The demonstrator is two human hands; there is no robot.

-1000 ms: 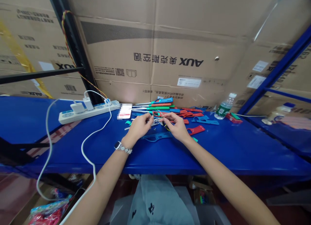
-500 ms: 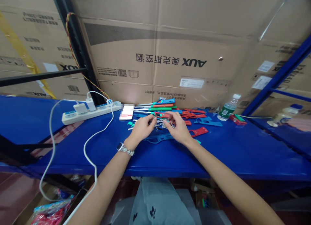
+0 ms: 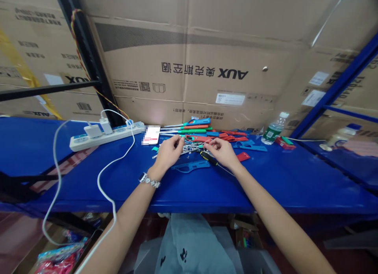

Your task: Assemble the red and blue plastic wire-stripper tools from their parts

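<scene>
My left hand is closed, thumb and fingertips pressed together, at the left side of a pile of small metal parts. Whatever it pinches is too small to make out. On the pile's right side my right hand pinches something tiny at its fingertips. Below that hand lies a black and yellow screwdriver, its shaft running toward my right wrist. A blue lighter casing lies nearer to me. My right hand partly hides a red casing. Behind the pile is a red lighter.
Several long-necked lighters are stacked against the cardboard. More blue casings lie right of them. A water bottle stands at the back right. A white power strip and its cable occupy the left.
My hands have drawn apart, the right one shifting rightward. The screwdriver's handle and more of the metal pile now show. The view has swayed slightly.
</scene>
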